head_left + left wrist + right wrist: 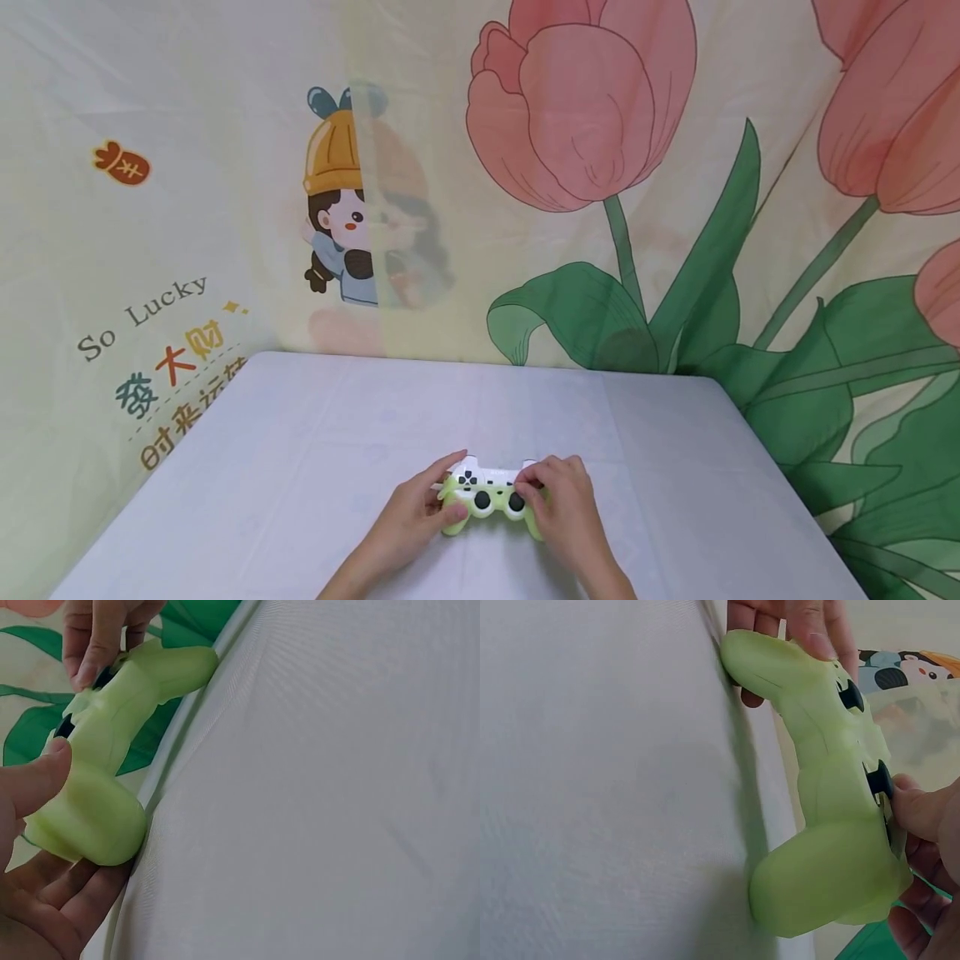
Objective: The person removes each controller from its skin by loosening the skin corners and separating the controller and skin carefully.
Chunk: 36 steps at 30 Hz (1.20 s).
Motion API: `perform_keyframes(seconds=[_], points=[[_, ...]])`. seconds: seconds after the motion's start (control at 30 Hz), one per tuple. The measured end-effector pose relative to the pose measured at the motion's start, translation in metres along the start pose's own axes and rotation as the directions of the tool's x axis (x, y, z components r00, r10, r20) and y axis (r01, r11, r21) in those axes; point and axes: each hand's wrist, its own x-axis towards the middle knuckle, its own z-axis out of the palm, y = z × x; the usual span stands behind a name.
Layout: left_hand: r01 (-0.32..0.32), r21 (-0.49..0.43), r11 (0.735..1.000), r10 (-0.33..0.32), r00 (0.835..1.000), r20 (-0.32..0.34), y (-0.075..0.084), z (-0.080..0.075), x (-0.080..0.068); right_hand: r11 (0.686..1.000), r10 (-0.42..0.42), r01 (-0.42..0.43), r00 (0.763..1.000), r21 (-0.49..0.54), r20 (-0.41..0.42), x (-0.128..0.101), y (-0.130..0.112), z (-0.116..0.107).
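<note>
- While both hands close in from either side, the game controller (486,493) sits between them on the grey table (300,467), near its front edge.
- The left hand (420,508) wraps one horn, thumb on top and fingers underneath; the right hand (561,508) clasps the other horn likewise.
- It looks light and rigid, a hard shell under a pale green sleeve (probably soft and grippy, so unlikely to slip).
- Best hold: the two horns, thumbs clear of the sticks.
- Count: one controller, two black thumbsticks (498,501), two hands.
</note>
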Motion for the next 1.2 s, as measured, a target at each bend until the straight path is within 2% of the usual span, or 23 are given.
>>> perform_keyframes(seconds=[0.27, 0.57, 0.77, 1.2], points=[[0.014, 0.011, 1.0, -0.014, 0.999, -0.032, 0.002, 0.001, 0.003, 0.998, -0.045, 0.045, 0.999, -0.051, -0.002, -0.001, 0.001, 0.0], [-0.001, 0.095, 0.995, 0.004, 0.999, -0.036, 0.001, 0.002, 0.003, 1.0, -0.01, 0.01, 1.0, 0.021, -0.004, -0.004, -0.004, -0.008], [-0.034, 0.129, 0.991, 0.039, 0.998, -0.039, 0.005, 0.003, 0.003, 1.0, 0.012, -0.013, 0.998, 0.026, 0.061, -0.006, -0.005, -0.016], [-0.026, 0.172, 0.985, 0.032, 0.999, -0.031, 0.007, 0.004, 0.002, 0.998, -0.015, 0.028, 0.973, -0.054, 0.23, -0.009, -0.005, -0.032]])
